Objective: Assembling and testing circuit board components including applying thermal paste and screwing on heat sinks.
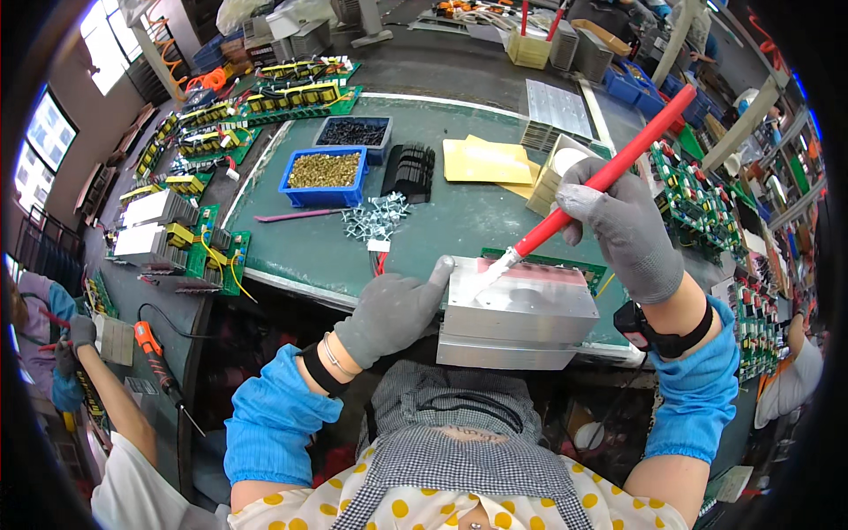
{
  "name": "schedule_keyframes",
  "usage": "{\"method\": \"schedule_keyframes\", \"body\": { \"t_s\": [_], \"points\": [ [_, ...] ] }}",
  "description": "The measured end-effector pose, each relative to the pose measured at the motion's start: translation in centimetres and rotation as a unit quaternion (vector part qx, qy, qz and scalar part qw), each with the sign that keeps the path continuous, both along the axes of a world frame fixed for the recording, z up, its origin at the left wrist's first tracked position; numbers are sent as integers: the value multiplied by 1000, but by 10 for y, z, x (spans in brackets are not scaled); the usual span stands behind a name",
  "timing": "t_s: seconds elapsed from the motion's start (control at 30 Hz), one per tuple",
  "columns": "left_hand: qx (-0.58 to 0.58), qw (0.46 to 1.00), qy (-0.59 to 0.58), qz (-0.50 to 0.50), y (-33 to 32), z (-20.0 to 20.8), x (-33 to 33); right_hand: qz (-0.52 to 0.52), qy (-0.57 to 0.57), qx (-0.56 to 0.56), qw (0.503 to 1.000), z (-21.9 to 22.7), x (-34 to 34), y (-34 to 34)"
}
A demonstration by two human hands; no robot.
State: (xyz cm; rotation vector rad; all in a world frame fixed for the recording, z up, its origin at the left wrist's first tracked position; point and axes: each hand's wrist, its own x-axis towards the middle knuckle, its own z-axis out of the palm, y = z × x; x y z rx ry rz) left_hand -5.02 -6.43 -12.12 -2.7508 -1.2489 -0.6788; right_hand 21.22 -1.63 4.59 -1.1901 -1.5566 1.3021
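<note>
Brush (541,232) in the right hand's (623,230) closed fingers slants, handle up-right, bristles down-left on the block (521,320). Left hand (389,316) touches the block's left edge, finger closure unclear. Beyond-left of the block, a blue bin (322,200) holds brass pieces (325,170), a grey bin (381,153) black ones.

Electronics assembly workshop — populated circuit boards (693,201), green workbench (309,252), blue parts bin (320,199), orange power screwdriver (153,349).
</note>
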Motion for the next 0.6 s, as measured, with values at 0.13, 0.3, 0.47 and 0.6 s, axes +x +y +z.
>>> {"method": "schedule_keyframes", "body": {
  "t_s": [0.13, 0.3, 0.47, 0.6],
  "points": [
    [-7, 1000, 0, 3, -1, 5, 1, 18, 7, -3, 1000, 1, -5, 4],
    [-14, 1000, 8, 2, -1, 7, 2, 63, -56, 4, 996, 5, -5, 10],
    [-2, 1000, -1, -5, -2, 6, 2, 61, -82, -1, 995, 12, 0, 12],
    [-22, 1000, 14, 6, -1, 7, 3, 37, -134, 0, 990, 19, 10, 10]
  ]
}}
